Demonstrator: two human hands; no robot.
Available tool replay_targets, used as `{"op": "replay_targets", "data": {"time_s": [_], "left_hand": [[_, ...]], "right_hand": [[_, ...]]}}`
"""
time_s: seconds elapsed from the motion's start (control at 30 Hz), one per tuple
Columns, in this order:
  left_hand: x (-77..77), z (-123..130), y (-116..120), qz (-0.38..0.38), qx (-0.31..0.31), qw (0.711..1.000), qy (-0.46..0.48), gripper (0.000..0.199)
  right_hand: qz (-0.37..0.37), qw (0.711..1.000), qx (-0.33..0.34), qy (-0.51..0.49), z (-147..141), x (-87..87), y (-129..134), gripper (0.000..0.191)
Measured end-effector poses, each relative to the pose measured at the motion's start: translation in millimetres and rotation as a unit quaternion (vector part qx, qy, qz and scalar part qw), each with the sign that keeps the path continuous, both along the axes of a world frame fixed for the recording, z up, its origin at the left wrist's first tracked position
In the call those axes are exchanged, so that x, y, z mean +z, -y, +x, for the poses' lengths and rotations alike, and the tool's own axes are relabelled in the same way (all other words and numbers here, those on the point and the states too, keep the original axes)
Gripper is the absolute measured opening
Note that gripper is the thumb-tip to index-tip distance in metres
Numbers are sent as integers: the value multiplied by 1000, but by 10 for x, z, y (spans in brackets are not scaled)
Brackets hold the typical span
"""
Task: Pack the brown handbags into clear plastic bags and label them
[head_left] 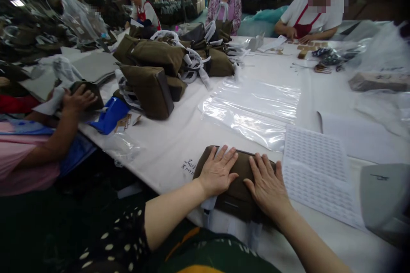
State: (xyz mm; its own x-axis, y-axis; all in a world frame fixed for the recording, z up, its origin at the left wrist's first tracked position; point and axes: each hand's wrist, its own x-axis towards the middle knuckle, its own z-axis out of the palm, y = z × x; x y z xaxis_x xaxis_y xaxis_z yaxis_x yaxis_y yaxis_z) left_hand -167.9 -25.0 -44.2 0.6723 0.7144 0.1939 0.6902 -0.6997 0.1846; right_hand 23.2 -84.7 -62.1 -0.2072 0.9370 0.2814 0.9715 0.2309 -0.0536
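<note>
A dark olive-brown handbag [238,183] lies on the white table near its front edge, close to my body. My left hand [218,171] rests flat on the bag's left part, fingers spread. On the right part lies my right hand [267,181], palm down, its fingers stretched out too. A wrapped white handle [209,204] shows under my left wrist. My right hand and forearm hide the bag's lower right end. Just beyond the bag, clear plastic bags [253,111] lie flat in a stack.
Several brown handbags [147,87] with wrapped handles are piled left of the middle. A printed label sheet [317,170] lies to the right. A blue tape dispenser [110,115] sits by the left edge, near a co-worker's hand [78,98]. Other people work along the far side.
</note>
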Motion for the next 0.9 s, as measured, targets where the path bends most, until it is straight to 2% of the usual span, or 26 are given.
{"op": "replay_targets", "data": {"time_s": [0.2,0.33,0.47,0.57,0.63,0.7,0.77,0.83,0.9], "left_hand": [[-178,85,-115,-24,-9,1000,-2,57],[-182,90,-121,-36,-14,999,24,51],[-29,40,-137,-94,-35,995,22,53],[194,-73,-159,-145,-62,987,36,51],[349,-165,-218,-139,-58,984,90,44],[467,-233,-358,-112,-38,977,179,35],[523,-246,-607,-91,-8,958,270,27],[513,-186,-957,-105,28,937,331,22],[454,-53,-1366,-157,68,923,345,18]], "right_hand": [[-11,999,-31,2,27,-283,-109,57],[-8,999,-33,-2,28,-267,-122,59],[-18,999,-5,-28,78,-128,-86,58],[-3,996,13,-90,159,-26,23,57],[30,989,2,-148,237,30,98,57],[72,975,-11,-209,356,64,112,55],[110,956,-50,-269,523,47,11,52],[122,934,-97,-322,710,-34,-222,47],[83,923,-120,-356,861,-155,-551,44]]}}
